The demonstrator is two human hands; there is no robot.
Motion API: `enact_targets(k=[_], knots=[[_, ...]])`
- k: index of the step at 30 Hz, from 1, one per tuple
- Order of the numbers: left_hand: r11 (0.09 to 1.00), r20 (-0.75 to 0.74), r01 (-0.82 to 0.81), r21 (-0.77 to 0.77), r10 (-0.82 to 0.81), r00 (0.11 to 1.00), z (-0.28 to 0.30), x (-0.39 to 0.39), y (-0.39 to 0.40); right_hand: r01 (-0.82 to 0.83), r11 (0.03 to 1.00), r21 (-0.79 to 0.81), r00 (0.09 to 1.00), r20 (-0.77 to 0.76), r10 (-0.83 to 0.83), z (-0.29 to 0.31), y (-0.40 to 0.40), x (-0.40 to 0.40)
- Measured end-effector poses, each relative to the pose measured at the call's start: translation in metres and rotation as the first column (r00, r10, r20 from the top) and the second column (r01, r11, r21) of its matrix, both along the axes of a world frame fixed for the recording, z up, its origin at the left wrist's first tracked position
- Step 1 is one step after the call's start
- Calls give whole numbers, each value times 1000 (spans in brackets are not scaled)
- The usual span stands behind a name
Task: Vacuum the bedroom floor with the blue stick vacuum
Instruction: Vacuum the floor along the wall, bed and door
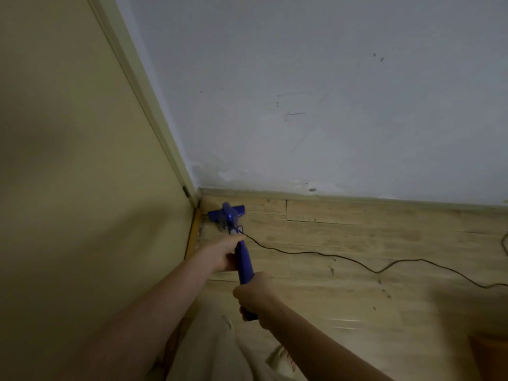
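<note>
Blue stick vacuum [244, 264], both hands gripping, floor corner

You stood on a pale wood-plank floor [357, 270] filling the lower right of the frame, where the blue vacuum's head [226, 213] sat at centre-left and a thin black cord [343, 258] snaked rightward across it.

The blue plastic stick vacuum [243, 266] is partly covered by the gripping left hand [224, 253] and right hand [254, 294], while right of them the thin black cord [357, 261] leaves frame and a blurred, perhaps orange, corner object [489, 356] is cut off.
</note>
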State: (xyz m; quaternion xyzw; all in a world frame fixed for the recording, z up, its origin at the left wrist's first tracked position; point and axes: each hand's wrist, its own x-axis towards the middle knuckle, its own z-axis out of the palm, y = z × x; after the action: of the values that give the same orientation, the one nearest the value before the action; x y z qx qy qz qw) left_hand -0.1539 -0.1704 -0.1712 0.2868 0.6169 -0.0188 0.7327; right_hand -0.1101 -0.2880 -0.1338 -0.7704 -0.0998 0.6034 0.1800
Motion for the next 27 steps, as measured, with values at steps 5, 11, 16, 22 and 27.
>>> enact_targets(k=[5,11,16,22,27], knots=[[994,10,-109,-29,110,994,-1,-13,-5,12,997,81,992,-126,-1,8,0,-10],[997,35,-78,-19,79,996,1,-23,22,43,991,126,991,-128,-27,5,23,-21],[999,20,23,30,-24,1000,-7,-41,55,103,987,123,988,-126,-88,-8,53,-51],[974,-37,218,61,-216,976,-19,-69,104,250,956,156,959,-173,-223,-20,97,-98],[946,-15,311,86,-311,950,-20,-94,130,312,933,181,939,-208,-273,-21,122,-133]])
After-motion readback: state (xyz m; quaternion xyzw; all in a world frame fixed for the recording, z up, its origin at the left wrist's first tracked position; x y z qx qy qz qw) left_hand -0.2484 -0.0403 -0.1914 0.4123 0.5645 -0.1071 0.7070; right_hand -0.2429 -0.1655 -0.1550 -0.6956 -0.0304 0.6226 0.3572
